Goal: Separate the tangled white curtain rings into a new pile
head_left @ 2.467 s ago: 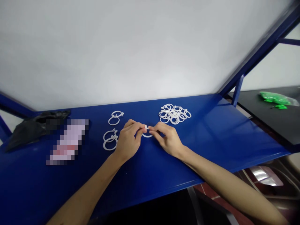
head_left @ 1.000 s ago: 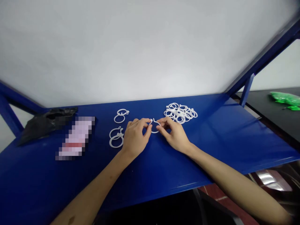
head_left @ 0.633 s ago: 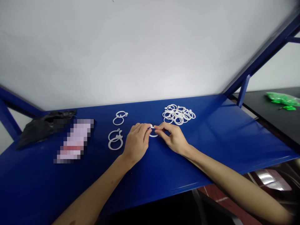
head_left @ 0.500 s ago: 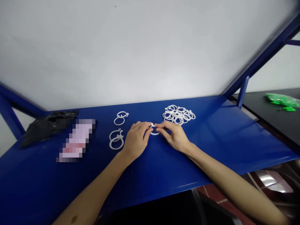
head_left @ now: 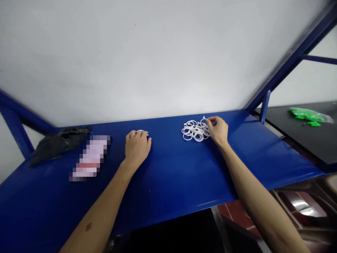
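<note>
My left hand (head_left: 137,149) lies palm down over white curtain rings (head_left: 142,131) on the left part of the blue table. Its fingers are slightly spread and the thumb stands apart. Most of what lies beneath it is hidden; only curved white edges show past the fingertips. At the right edge of a pile of white rings (head_left: 198,131), my right hand (head_left: 218,130) has its thumb and forefinger pinched on one ring (head_left: 204,118) with a small eyelet. That ring is tilted up a little and overlaps the back of the pile.
Left on the blue table (head_left: 168,182) lie a black plastic bag (head_left: 52,146) and a blurred pinkish packet (head_left: 91,154). A white wall (head_left: 158,63) rises behind. Blue frame bars (head_left: 265,105) stand at the right, beyond them a black table (head_left: 310,137) with a green bag (head_left: 308,114).
My hands have parted from the ring they both held at mid-table. The left moved left over the rings there; the right moved right to the pile and pinched a ring.
</note>
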Tool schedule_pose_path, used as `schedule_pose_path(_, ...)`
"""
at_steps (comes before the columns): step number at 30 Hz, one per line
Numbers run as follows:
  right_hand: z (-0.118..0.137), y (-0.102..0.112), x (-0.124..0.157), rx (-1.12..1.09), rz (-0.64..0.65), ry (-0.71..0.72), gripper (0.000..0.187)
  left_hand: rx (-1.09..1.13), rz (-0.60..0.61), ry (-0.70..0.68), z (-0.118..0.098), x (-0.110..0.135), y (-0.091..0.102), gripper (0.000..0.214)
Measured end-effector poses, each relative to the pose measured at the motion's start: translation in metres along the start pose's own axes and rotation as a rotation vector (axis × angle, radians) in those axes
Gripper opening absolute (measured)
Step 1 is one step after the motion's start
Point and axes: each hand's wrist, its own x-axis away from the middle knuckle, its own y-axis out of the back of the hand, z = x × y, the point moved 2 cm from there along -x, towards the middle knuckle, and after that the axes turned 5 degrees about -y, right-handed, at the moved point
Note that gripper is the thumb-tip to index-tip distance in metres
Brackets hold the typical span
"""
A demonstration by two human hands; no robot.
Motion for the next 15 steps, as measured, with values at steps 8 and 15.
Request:
schedule_pose_path(8, 0.002, -0.007, 0.007, 0.149, -0.007, 0.087, 0.022, -0.015, 0.096, 0.003, -0.007, 0.0, -0.002, 0.025)
schedule_pose_path(15, 0.038, 0.005, 0.026, -0.044, 0.035, 0.26, 0.024, 0.249, -0.026, -0.004, -0.026, -0.003, 0.014, 0.016)
